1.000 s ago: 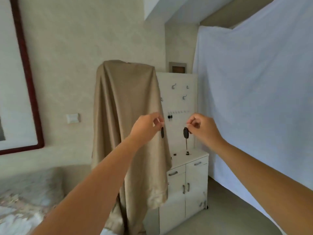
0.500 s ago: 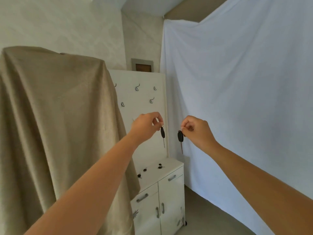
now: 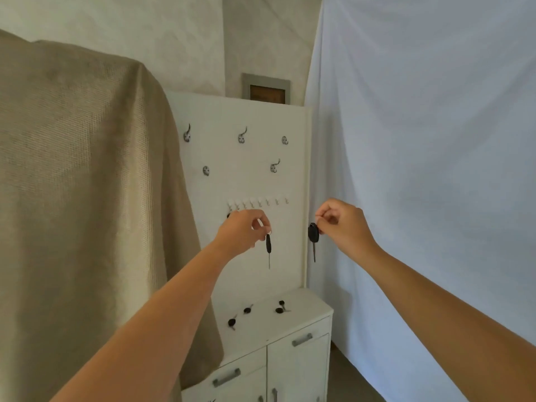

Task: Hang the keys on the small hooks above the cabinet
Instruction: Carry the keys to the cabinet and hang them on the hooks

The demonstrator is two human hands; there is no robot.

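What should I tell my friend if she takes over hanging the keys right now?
Left hand: pinches a black key that dangles below the row of small hooks.
Right hand: pinches another black key, off the board's right edge.
Done: one dark thing, likely a key, seems to hang at the row's left end, mostly hidden by the left hand.
Left: hang both held keys, then the four keys lying on the cabinet top.
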